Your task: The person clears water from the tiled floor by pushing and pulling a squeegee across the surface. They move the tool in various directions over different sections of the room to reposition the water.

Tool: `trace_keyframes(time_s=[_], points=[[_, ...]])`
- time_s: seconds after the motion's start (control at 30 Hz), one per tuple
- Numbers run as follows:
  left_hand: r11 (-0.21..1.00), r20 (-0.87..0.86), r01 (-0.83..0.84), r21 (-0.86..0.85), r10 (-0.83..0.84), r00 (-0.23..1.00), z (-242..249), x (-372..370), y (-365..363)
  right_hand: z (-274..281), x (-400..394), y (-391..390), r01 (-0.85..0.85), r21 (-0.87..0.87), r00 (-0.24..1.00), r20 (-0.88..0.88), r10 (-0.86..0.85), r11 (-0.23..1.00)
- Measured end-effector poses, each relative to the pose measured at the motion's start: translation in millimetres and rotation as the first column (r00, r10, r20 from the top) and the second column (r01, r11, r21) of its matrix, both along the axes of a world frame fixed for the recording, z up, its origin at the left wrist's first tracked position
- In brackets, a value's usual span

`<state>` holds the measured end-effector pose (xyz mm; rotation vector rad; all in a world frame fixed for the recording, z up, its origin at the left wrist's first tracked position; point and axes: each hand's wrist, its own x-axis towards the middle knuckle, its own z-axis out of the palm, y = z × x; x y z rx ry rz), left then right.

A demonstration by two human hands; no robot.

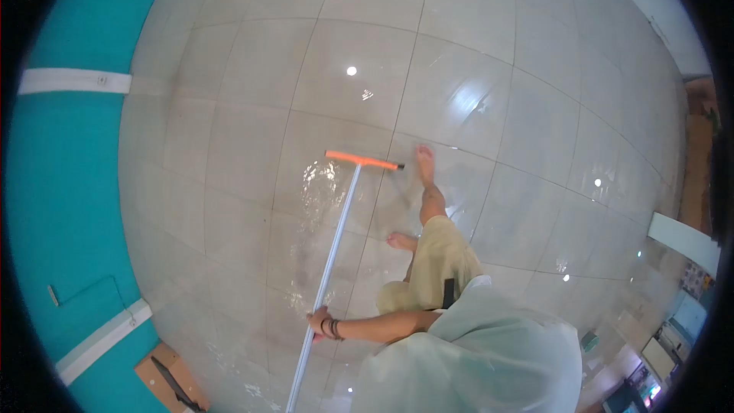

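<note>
One squeegee (365, 161), orange head, pale metal handle (336, 246); location: floor (252, 130), left of the person's legs, head lying across the tiles, handle slanting down to the lower picture edge. One bare hand (319, 323), wrist ringed with dark bands (330, 328); grip closed around the handle, well up from the head. Other hand: out of view, its grip impossible to tell. Two bare feet (425, 160), one forward, just beside the dark end of the squeegee head, the other further back. Clothing: khaki shorts (440, 260), pale loose shirt (489, 359). Flooring: large glossy beige tiles with dark joints, reflecting lights; a glistening wet patch (319, 178) beside the head and handle. Left side: teal wall (73, 183) with white bands (76, 81); at its foot, lower left, a cardboard box (164, 386) with a dark long item (174, 382) across it. Right edge: a white panel (683, 241) and assorted articles, too small to identify.
</note>
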<state>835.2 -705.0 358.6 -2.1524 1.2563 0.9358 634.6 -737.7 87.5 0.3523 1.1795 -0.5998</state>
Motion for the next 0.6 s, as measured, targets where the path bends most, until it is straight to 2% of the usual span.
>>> trace_keyframes(time_s=[0.03,0.1,0.13,0.17,0.2,0.23,0.27,0.3,0.33,0.37,0.4,0.43,0.47,0.5,0.57,0.6], points=[[1.0,-0.08,-0.012,0.004,0.012,0.997,-26,-14,-10,-20,-24,-11,0.093,-0.001,0.995,-0.025,-0.093,0.996],[0.998,-0.254,-0.044,0.034,0.051,0.966,-88,-56,-30,-49,-110,-39,0.027,-0.02,0.992,-0.12,-0.029,0.999],[0.994,-0.398,-0.093,0.063,0.111,0.911,-132,-76,-40,-74,-146,-52,0.038,-0.034,0.961,-0.272,-0.046,0.999],[0.984,-0.43,-0.11,0.14,0.161,0.888,-169,-115,-50,-105,-188,-63,0.087,-0.072,0.936,-0.336,-0.106,0.994],[0.981,-0.466,-0.103,0.166,0.17,0.868,-202,-164,-55,-158,-223,-67,-0.003,-0.107,0.821,-0.567,-0.059,0.994],[0.981,-0.515,-0.11,0.162,0.179,0.838,-224,-229,-60,-150,-294,-78,-0.161,0.001,0.693,-0.711,0.114,0.987],[0.98,-0.567,-0.088,0.179,0.176,0.805,-262,-280,-63,-176,-349,-85,-0.154,0.026,0.528,-0.843,0.104,0.988],[0.981,-0.672,0.001,0.192,0.131,0.728,-290,-334,-69,-211,-406,-89,-0.187,0.035,0.328,-0.94,0.096,0.982],[0.984,-0.757,0.069,0.163,0.08,0.649,-324,-383,-70,-173,-476,-97,-0.214,0.229,0.324,-0.9,0.291,0.949],[0.994,-0.873,0.094,0.051,-0.002,0.489,-353,-439,-68,-205,-529,-103,-0.034,0.166,0.29,-0.942,0.168,0.986],[0.993,-0.893,0.121,0.006,-0.049,0.448,-369,-495,-71,-240,-590,-100,-0.112,0.172,0.185,-0.964,0.191,0.979],[0.993,-0.911,0.113,-0.029,-0.073,0.407,-356,-559,-80,-235,-644,-102,-0.182,0.162,0.142,-0.972,0.189,0.97],[0.983,-0.934,0.136,-0.124,-0.162,0.317,-365,-607,-87,-224,-687,-107,-0.177,0.292,0.132,-0.939,0.316,0.94],[0.966,-0.918,0.193,-0.171,-0.227,0.324,-347,-645,-98,-198,-715,-110,-0.14,0.355,0.055,-0.929,0.365,0.924],[0.911,-0.883,0.394,0.124,-0.079,0.462,-315,-693,-127,-196,-765,-115,-0.162,0.416,0.069,-0.9,0.431,0.895],[0.913,-0.877,0.386,0.136,-0.071,0.475,-304,-695,-134,-190,-765,-119,-0.174,0.419,0.079,-0.896,0.437,0.891]])
